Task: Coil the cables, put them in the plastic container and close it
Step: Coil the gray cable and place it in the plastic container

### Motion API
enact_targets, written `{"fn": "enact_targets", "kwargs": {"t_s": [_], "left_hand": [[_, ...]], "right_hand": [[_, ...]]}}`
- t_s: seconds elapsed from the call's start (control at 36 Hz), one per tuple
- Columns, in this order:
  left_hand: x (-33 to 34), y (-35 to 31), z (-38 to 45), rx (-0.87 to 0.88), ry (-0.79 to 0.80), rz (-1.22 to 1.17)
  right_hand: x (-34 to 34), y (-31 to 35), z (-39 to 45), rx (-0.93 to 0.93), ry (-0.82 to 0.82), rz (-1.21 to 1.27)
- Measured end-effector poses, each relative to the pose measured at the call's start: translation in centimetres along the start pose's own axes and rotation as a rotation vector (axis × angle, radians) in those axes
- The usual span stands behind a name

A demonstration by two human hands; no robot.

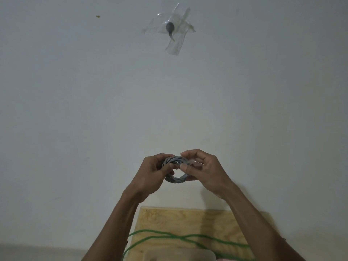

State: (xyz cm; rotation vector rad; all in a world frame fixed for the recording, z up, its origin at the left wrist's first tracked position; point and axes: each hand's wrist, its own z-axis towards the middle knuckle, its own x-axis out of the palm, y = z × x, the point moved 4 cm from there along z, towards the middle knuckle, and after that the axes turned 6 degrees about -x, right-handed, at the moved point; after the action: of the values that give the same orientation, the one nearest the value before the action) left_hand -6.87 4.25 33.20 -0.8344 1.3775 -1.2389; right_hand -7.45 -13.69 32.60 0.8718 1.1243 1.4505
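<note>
Head view shows a grey cable (176,169) wound into a small tight ring, held up in the air between both hands in front of a pale wall (94,102). Left hand (150,176) has its grip curled round the ring's left side, thumb over the top strands and fingers tucked beneath. Right hand (202,171) has its grip pinching the ring's right side, where a clear-looking connector end (189,162) sticks out between thumb and forefinger; the remaining fingers curl under the coil.

Below the grips, nearer the person, lies a light plywood bench (169,219) with visible grain. Across it run loose loops of a green cable (188,240), uncoiled and crossing over themselves, well apart from the grey ring. At the bottom edge, under the forearms, a pale rounded translucent shape (178,255) shows partly; whether it is the plastic container cannot be told.

High above the grips, on the wall, strips of clear tape (169,31) cross over a small dark rounded object with a short tail. A tiny brownish speck (97,16) sits up to the left. No brand, label or readable writing shows anywhere.
</note>
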Motion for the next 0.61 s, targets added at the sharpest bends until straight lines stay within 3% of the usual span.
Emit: {"fn": "enact_targets", "kwargs": {"t_s": [0.25,0.61], "left_hand": [[-0.9,1.1,-0.2,-0.006,-0.070,0.019],[-1.1,1.5,0.2,-0.049,-0.069,0.129]], "right_hand": [[-0.2,0.3,-0.4,-0.163,-0.155,-0.307],[0.6,-0.7,-0.4,-0.151,-0.230,-0.327]]}}
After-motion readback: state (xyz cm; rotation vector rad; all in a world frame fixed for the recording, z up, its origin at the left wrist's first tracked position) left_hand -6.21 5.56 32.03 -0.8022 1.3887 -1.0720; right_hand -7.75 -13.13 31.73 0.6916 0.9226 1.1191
